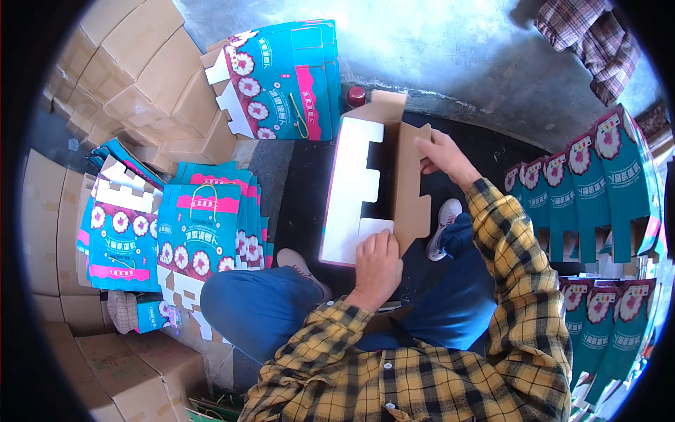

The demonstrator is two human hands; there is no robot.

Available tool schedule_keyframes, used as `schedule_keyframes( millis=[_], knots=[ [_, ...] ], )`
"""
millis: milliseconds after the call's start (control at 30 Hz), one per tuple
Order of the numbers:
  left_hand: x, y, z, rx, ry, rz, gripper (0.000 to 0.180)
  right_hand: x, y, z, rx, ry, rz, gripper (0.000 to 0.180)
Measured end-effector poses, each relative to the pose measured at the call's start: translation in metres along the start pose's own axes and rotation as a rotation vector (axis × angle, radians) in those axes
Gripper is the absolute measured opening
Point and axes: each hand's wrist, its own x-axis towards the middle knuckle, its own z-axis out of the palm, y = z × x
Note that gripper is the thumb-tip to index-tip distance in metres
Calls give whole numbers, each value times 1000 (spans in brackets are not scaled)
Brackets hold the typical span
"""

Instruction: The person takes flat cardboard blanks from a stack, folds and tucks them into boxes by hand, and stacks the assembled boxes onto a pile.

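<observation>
A half-folded gift box [358, 186] stands open between my knees, white on its outer flaps and brown cardboard inside. My left hand [377, 264] presses down on the near white flap at the box's bottom end. My right hand [443, 156] grips the brown right wall of the box near its far end. Both sleeves are yellow and black plaid.
Flat teal printed boxes lie stacked at my left [204, 225] and further left [119, 232], with another pile ahead [281, 81]. Folded teal boxes stand in a row at the right [598, 183]. Brown cartons [133, 63] line the left side. A dark mat [309, 190] covers the floor.
</observation>
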Motion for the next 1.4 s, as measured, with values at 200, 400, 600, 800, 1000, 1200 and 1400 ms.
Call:
schedule_keyframes(
  millis=[200,400,600,800,1000,1200,1400],
  knots=[
    [-43,-58,-52,17,-42,-17,34,7,20,-33,144,87,141,89],
    [-38,-81,-74,-60,-65,6,33,-7,4,-5,-198,-140,-186,90],
    [-37,-62,-45,-360,226,-530,66,-11,-1,13,-456,-154,-234,90],
    [-28,-70,-33,138,306,-252,71,-20,5,28,-848,-184,-657,80],
    [-25,-66,-29,106,13,-128,66,-28,12,38,-1092,-372,-817,91],
    [-21,-70,-20,14,-53,-93,66,-19,15,47,-1166,-529,-696,76],
    [-29,-65,-29,-32,105,-78,66,-19,12,43,-1010,-445,-816,63]
  ],
)
